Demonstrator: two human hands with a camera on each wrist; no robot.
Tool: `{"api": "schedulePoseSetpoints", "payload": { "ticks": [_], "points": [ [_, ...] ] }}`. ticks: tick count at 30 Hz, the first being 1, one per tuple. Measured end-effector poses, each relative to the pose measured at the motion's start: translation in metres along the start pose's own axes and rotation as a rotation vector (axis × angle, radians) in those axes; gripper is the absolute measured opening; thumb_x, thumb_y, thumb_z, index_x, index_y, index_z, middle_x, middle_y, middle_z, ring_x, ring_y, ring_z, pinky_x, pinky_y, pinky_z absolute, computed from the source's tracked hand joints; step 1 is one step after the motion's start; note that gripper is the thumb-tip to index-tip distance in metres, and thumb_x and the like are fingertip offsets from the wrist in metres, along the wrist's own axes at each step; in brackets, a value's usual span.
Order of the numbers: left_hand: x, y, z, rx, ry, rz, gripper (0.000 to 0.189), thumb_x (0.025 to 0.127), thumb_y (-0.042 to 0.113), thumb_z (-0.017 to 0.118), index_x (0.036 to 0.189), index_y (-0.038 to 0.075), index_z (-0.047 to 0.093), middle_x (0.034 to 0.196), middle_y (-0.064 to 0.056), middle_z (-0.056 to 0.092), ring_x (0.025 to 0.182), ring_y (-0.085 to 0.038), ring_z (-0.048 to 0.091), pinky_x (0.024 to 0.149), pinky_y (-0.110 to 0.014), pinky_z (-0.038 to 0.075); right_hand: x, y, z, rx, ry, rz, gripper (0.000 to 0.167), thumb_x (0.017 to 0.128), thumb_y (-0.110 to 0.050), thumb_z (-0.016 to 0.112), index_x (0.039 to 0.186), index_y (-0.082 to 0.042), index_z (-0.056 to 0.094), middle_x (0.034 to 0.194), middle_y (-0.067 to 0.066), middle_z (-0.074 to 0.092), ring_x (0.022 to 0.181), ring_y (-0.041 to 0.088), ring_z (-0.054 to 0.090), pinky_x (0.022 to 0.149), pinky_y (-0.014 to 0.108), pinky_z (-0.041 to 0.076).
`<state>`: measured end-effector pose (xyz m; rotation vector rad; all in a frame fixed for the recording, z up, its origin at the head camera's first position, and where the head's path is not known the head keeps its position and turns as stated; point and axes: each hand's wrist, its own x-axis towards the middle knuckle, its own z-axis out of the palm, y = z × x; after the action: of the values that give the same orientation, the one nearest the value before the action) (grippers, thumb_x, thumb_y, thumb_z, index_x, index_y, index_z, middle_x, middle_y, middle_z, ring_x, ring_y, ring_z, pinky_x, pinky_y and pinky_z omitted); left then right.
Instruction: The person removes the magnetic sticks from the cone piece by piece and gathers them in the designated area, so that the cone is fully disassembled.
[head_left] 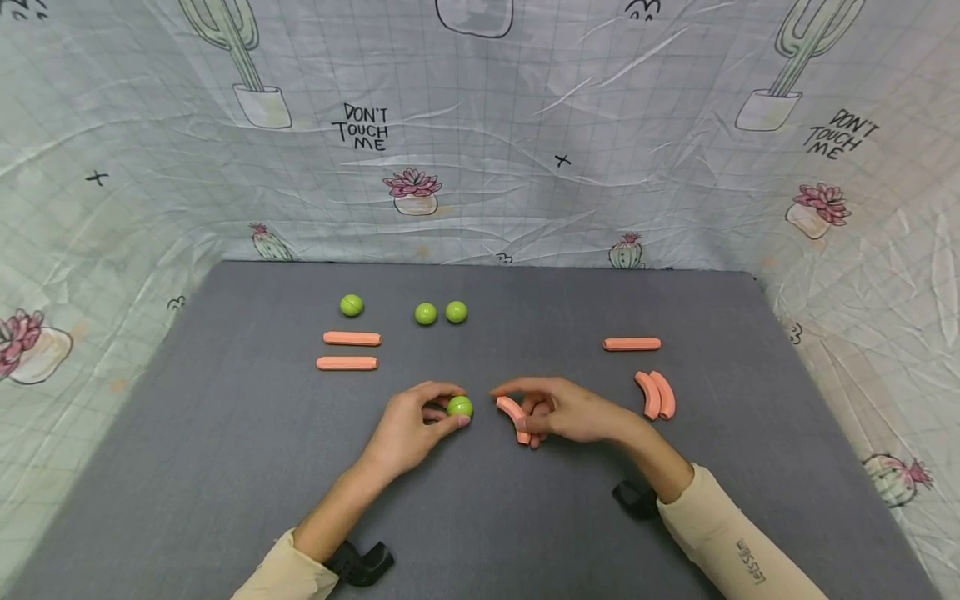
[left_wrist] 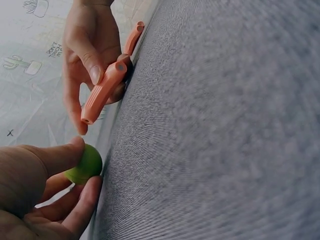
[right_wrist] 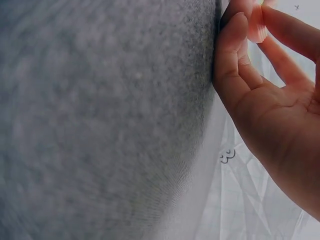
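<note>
My left hand [head_left: 411,427] pinches a small green ball [head_left: 461,407] between thumb and fingers, close over the grey table. The left wrist view shows the same green ball [left_wrist: 86,165] with the thumb on one side and fingertips on the other. Just to its right, my right hand [head_left: 564,408] grips a curved orange-pink piece [head_left: 513,417], ridged along its length with a small hole in its end. In the right wrist view the fingers cover most of this curved piece [right_wrist: 257,25]. A short gap separates the two hands.
Three more green balls [head_left: 426,313] lie toward the back. Two straight orange-pink sticks [head_left: 352,338] are at the left, and another straight stick [head_left: 632,343] lies at the right above two curved pieces [head_left: 656,395] side by side. A printed cloth [head_left: 495,200] hangs behind the table [head_left: 465,533].
</note>
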<state>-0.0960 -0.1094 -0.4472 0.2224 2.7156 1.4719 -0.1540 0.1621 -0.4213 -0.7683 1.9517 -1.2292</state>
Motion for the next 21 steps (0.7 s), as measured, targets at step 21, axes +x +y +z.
{"api": "schedulePoseSetpoints", "payload": {
  "ticks": [21],
  "points": [
    [-0.002,-0.002,0.002,0.002,-0.018,0.042,0.032,0.085,0.012,0.087,0.116,0.012,0.075,0.103,-0.003,0.071,0.087,-0.012,0.071,0.079,-0.023,0.06,-0.026,0.013,-0.018,0.049,0.109,0.059,0.064,0.095,-0.006,0.073,0.154,-0.013,0.048,0.105,0.02,0.065,0.076,0.03,0.075,0.073,0.033,0.06]
  ]
}}
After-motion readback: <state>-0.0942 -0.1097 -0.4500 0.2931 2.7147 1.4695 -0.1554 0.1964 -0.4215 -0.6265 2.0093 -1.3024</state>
